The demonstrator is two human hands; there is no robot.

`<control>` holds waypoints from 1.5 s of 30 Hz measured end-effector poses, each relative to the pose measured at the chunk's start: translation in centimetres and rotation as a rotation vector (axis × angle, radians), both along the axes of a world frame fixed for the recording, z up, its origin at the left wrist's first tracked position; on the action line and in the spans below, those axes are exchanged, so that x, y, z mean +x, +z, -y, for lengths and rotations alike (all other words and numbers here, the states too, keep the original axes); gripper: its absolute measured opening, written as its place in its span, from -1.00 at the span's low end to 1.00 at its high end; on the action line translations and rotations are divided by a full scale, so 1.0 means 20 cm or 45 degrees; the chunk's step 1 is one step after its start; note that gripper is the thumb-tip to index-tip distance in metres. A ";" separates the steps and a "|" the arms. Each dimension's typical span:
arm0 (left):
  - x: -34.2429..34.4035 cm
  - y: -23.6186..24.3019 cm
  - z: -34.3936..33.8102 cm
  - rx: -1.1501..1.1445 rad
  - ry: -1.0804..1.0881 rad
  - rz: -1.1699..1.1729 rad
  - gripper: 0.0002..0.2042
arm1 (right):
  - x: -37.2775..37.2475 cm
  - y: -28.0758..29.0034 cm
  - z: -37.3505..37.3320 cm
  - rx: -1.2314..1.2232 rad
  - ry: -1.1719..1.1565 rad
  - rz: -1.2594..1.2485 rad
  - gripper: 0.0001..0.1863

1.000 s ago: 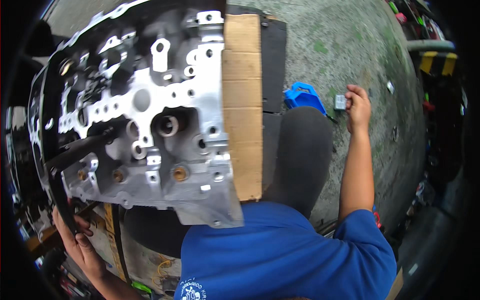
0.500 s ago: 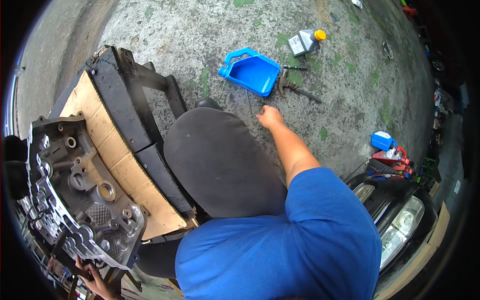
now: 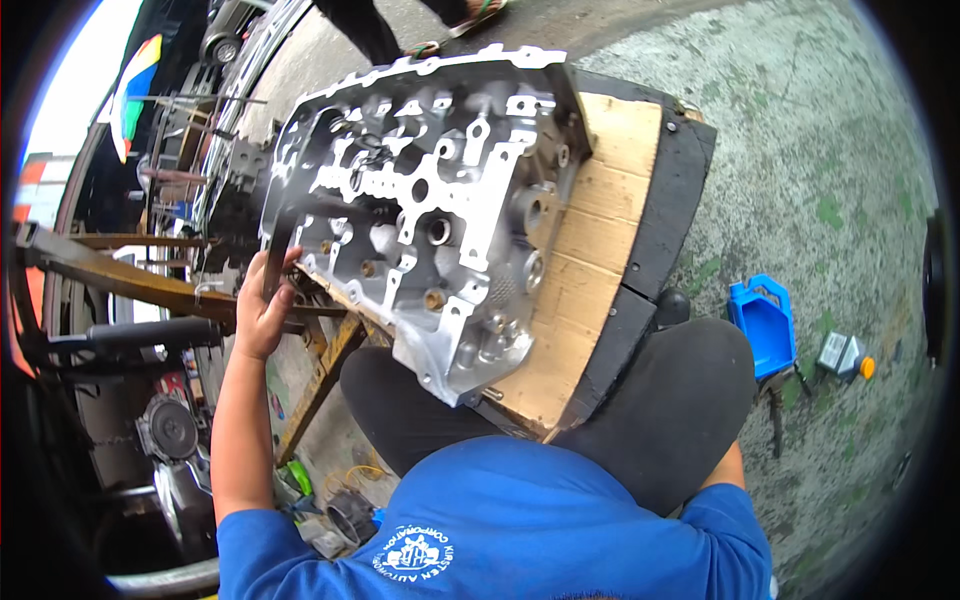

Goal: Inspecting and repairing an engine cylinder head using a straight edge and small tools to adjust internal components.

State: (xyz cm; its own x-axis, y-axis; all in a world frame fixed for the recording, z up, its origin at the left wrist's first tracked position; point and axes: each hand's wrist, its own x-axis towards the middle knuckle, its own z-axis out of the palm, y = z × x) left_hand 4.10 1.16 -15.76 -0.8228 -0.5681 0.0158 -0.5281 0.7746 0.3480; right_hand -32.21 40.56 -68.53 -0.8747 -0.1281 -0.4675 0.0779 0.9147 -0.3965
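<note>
A large silver engine cylinder head lies tilted on a wooden board set on a black stand in front of my knees. My left hand is closed around a black bar tool at the head's left edge; the bar reaches up and across the casting. My right hand is hidden. Only the upper arm shows behind my dark-trousered knee.
On the concrete ground to the right lie a blue plastic tray, a small grey bottle with an orange cap and a dark hand tool. Wooden beams, engine parts and clutter crowd the left side. Another person's feet stand beyond the head.
The view has swung back left onto the cylinder head. My right arm, which was reaching toward the ground near the blue tray, has drawn back out of sight. My left hand stays on the bar.
</note>
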 end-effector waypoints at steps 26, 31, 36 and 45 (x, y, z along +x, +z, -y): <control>-0.01 0.00 -0.03 0.220 0.067 -0.195 -0.29 | 0.49 -0.10 -0.70 -0.405 0.102 -0.439 -0.57; -0.05 0.01 -0.08 0.210 0.073 -0.238 -0.32 | 0.60 -0.20 -0.97 -0.444 0.096 -0.583 -0.54; -0.05 -0.08 0.02 0.227 0.008 -0.287 -0.37 | 0.28 -0.12 -1.45 -0.350 0.141 -0.875 -0.51; -0.02 -0.10 0.03 0.042 -0.039 -0.256 -0.49 | 0.03 2.16 -0.53 -1.623 -0.014 -0.569 -0.80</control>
